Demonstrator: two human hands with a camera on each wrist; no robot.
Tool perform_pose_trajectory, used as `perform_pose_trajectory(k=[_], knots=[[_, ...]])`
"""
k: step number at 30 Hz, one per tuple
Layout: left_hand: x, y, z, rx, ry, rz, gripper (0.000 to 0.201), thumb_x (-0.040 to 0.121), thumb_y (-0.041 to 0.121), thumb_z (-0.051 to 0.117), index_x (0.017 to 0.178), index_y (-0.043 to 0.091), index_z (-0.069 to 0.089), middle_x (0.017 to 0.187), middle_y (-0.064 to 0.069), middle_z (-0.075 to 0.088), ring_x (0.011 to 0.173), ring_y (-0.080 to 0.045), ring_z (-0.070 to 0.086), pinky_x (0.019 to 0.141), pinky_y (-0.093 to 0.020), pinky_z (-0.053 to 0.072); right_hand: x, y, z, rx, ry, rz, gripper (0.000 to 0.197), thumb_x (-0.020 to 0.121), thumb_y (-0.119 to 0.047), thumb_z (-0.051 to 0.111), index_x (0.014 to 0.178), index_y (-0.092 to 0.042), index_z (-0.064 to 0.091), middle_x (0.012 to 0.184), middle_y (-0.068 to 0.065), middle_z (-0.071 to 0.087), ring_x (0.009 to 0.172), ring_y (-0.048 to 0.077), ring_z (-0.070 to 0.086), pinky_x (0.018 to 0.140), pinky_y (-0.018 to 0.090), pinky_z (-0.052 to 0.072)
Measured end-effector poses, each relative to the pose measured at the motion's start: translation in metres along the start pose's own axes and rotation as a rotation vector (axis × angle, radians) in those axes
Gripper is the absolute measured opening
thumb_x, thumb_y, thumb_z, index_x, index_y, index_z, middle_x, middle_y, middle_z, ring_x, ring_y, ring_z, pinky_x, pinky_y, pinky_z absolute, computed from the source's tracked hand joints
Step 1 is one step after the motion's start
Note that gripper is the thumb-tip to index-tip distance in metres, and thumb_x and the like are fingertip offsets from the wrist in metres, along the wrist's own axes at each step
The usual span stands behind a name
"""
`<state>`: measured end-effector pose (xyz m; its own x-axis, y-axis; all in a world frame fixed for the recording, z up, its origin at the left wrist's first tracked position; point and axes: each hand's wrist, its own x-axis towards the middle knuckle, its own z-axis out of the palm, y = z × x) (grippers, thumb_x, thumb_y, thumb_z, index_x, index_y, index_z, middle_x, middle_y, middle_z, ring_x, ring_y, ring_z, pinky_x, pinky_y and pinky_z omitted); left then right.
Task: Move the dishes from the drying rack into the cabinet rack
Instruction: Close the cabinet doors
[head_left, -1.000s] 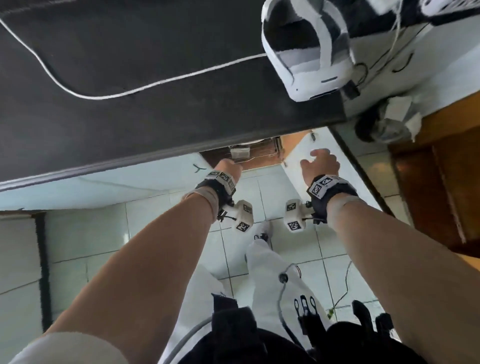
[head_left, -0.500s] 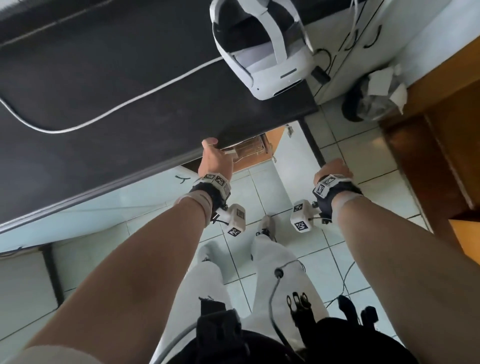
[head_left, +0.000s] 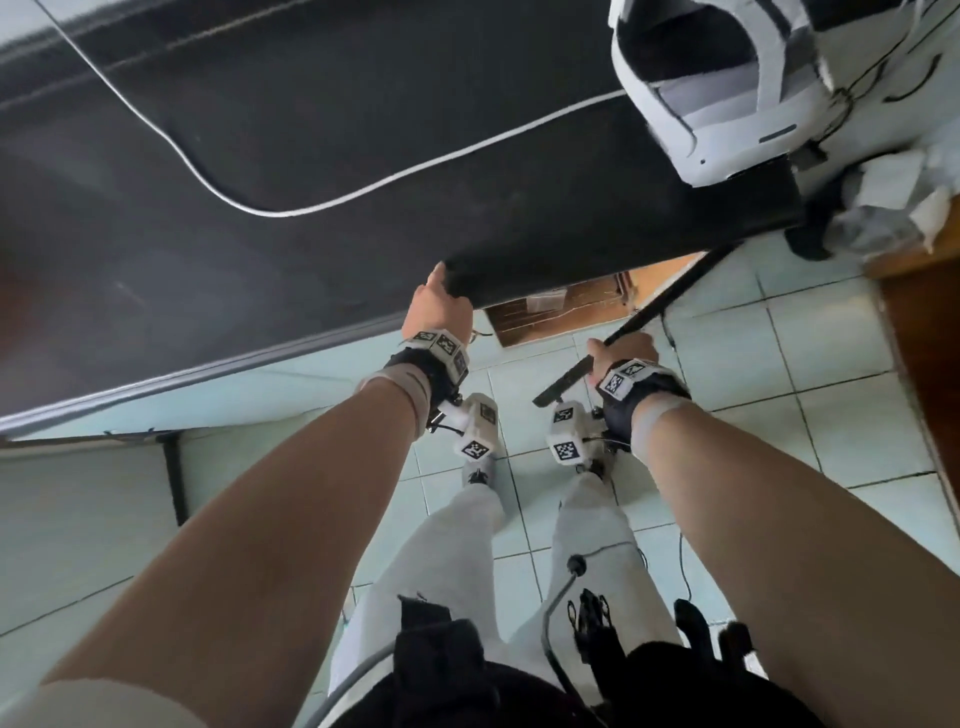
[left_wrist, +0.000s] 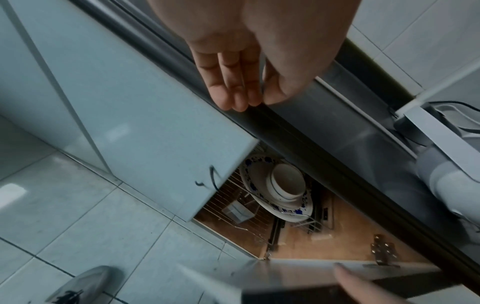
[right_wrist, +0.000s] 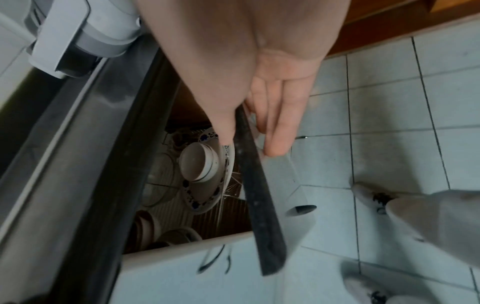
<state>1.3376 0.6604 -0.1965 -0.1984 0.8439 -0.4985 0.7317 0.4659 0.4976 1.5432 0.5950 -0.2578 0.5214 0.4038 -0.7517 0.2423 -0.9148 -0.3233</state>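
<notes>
The right hand (right_wrist: 270, 98) pinches the dark top edge of the right cabinet door (right_wrist: 259, 205), thumb on the inner side and fingers flat on the pale outer face. The left hand (left_wrist: 249, 67) has its straight fingers laid along the front lip of the dark worktop (head_left: 260, 130), above the left cabinet door (left_wrist: 145, 131), gripping nothing. Below and between both hands, inside the cabinet, the wire cabinet rack (left_wrist: 233, 207) holds one blue-patterned plate (left_wrist: 293, 211) standing tilted with one white bowl (left_wrist: 288, 185) nested against it. Further left in the rack sit other pale dishes (right_wrist: 155, 226), perhaps two, too dim to count surely. The gap between the two doors is narrow, with tiled floor (head_left: 779, 415) open behind the right door. On the worktop lie one white headset (head_left: 727, 88) at the far right corner and one white cable (head_left: 363, 192)
</notes>
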Motion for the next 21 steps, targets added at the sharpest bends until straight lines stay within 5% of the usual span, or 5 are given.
perform_pose_trajectory(k=[4,8,15,17,21], knots=[[0.011,-0.018,-0.02,0.053,-0.015,0.008,0.064,0.086,0.013,0.041,0.144,0.039,0.046,0.125,-0.001,0.066,0.084,-0.02,0.067,0.066,-0.026,0.052,0.028,-0.02,0.037,0.076,-0.099,-0.037,0.064,0.073,-0.053,0.06,0.115,-0.005,0.062,0.111,0.016,0.071,0.101,0.035,0.068,0.09,0.044,0.055],[0.017,-0.024,-0.03,0.054,-0.028,0.0,0.061,0.086,0.014,0.043,0.138,0.046,0.051,0.124,0.001,0.07,0.082,-0.018,0.065,0.066,-0.023,0.048,-0.006,-0.064,0.043,-0.02,-0.19,-0.178,0.048,0.097,-0.015,0.041,0.143,-0.003,0.043,0.144,0.018,0.049,0.129,0.036,0.05,0.103,0.037,0.043],[0.022,-0.026,-0.029,-0.003,-0.038,-0.021,0.058,0.087,0.014,0.044,0.134,0.045,0.055,0.112,0.0,0.073,0.082,-0.02,0.069,0.064,-0.022,0.047,-0.006,-0.07,0.051,-0.064,-0.291,-0.211,0.066,0.094,0.004,0.043,0.156,-0.011,0.023,0.159,0.01,0.032,0.144,0.027,0.036,0.115,0.035,0.034],[0.021,-0.025,-0.029,-0.017,-0.014,-0.032,0.057,0.087,0.014,0.044,0.135,0.042,0.056,0.116,0.001,0.072,0.09,-0.021,0.07,0.071,-0.024,0.051,-0.006,-0.071,0.048,-0.063,-0.318,-0.207,0.068,0.092,0.003,0.044,0.156,-0.014,0.025,0.158,0.009,0.034,0.138,0.03,0.044,0.107,0.037,0.044],[0.007,-0.022,-0.021,-0.095,0.0,-0.09,0.053,0.088,0.013,0.044,0.135,0.031,0.058,0.12,0.003,0.07,0.104,-0.022,0.067,0.095,-0.029,0.053,-0.018,-0.072,0.03,-0.065,-0.442,-0.198,0.065,0.095,-0.003,0.043,0.155,-0.019,0.028,0.133,0.011,0.05,0.087,0.027,0.059,0.055,0.025,0.051]])
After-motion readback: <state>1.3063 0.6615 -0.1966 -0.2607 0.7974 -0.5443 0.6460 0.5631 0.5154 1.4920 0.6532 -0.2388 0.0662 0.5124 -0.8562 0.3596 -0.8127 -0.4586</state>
